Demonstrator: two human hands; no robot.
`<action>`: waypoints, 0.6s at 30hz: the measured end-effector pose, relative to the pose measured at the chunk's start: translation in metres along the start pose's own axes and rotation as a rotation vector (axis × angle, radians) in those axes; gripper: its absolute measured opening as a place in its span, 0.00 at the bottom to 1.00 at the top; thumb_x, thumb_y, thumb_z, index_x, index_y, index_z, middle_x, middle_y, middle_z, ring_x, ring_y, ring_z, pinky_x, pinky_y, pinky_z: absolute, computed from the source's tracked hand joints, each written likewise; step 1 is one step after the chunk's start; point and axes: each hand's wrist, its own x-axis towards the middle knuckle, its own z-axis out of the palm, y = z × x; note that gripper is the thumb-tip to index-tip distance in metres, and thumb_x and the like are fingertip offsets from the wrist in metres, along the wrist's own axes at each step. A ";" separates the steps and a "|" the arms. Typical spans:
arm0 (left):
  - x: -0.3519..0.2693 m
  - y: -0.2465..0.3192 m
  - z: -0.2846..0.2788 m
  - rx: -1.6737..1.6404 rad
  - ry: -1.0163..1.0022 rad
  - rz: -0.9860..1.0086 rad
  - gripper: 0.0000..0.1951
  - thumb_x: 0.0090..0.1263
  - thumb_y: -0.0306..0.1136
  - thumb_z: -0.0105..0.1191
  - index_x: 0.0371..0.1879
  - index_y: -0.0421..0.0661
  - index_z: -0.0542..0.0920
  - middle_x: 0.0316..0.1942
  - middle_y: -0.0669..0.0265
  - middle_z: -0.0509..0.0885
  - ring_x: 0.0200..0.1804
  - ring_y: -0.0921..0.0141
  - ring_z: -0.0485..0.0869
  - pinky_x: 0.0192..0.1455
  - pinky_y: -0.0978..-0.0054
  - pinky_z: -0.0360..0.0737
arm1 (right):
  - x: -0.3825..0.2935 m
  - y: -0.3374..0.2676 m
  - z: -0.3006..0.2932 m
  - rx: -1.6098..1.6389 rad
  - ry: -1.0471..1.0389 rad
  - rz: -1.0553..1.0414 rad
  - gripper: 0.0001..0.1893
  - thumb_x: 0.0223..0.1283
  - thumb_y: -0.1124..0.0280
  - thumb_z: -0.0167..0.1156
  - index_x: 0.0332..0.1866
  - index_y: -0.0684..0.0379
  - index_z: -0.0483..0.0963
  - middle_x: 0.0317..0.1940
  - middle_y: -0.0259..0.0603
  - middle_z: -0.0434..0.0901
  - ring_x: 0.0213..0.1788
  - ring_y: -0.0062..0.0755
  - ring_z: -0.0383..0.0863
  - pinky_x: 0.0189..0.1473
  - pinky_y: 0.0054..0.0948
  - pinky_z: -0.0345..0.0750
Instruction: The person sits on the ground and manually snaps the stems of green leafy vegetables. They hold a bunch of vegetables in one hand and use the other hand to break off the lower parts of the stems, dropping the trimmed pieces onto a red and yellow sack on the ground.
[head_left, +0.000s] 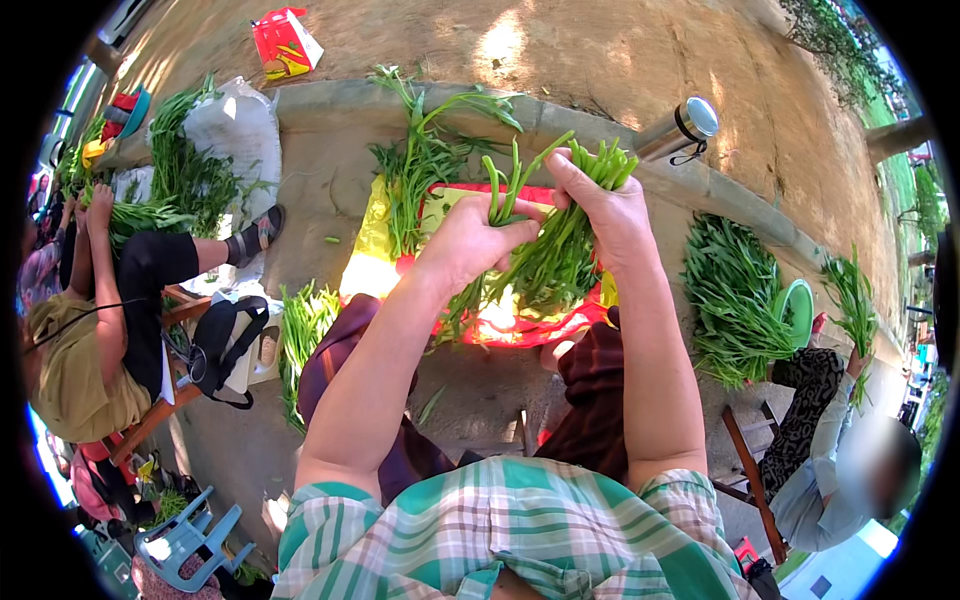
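Observation:
My right hand (604, 206) grips a thick bunch of leafy green stalks (551, 251), probably water spinach, cut ends up and leaves hanging down. A few separate stems (514, 180) are pinched in my left hand (476, 236), close beside the bunch. Below both hands lies a red and yellow plastic sheet (499, 334), partly hidden by the leaves. More long stalks (409, 191) rest on its left side and reach toward the kerb. Another pile of stalks (307, 330) lies on the ground left of my knee.
A steel flask (670, 133) stands by the concrete kerb (581, 124). To the right are a leafy heap (727, 289), a green basin (796, 311) and a seated person holding stalks. At left, another seated person handles greens near a white sack (247, 142). A red bag (285, 41) sits beyond the kerb.

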 end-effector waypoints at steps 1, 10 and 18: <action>0.000 0.001 0.002 0.009 0.004 0.004 0.14 0.66 0.35 0.66 0.45 0.40 0.85 0.32 0.68 0.85 0.21 0.79 0.74 0.26 0.80 0.74 | 0.001 0.002 -0.001 0.010 0.013 -0.002 0.11 0.62 0.66 0.72 0.45 0.59 0.84 0.24 0.25 0.78 0.26 0.12 0.73 0.28 0.19 0.69; -0.003 0.001 0.003 0.063 -0.013 -0.011 0.14 0.70 0.36 0.64 0.49 0.41 0.84 0.31 0.71 0.83 0.23 0.79 0.76 0.27 0.79 0.74 | 0.001 0.000 0.001 0.032 -0.043 -0.016 0.11 0.63 0.66 0.71 0.46 0.60 0.83 0.25 0.27 0.77 0.28 0.14 0.74 0.29 0.19 0.68; 0.004 -0.004 0.001 -0.289 0.117 0.162 0.16 0.76 0.39 0.59 0.57 0.44 0.82 0.43 0.67 0.87 0.32 0.79 0.82 0.36 0.81 0.79 | 0.007 0.003 0.000 0.127 0.078 -0.058 0.09 0.63 0.65 0.71 0.42 0.57 0.82 0.23 0.27 0.77 0.26 0.15 0.75 0.28 0.20 0.69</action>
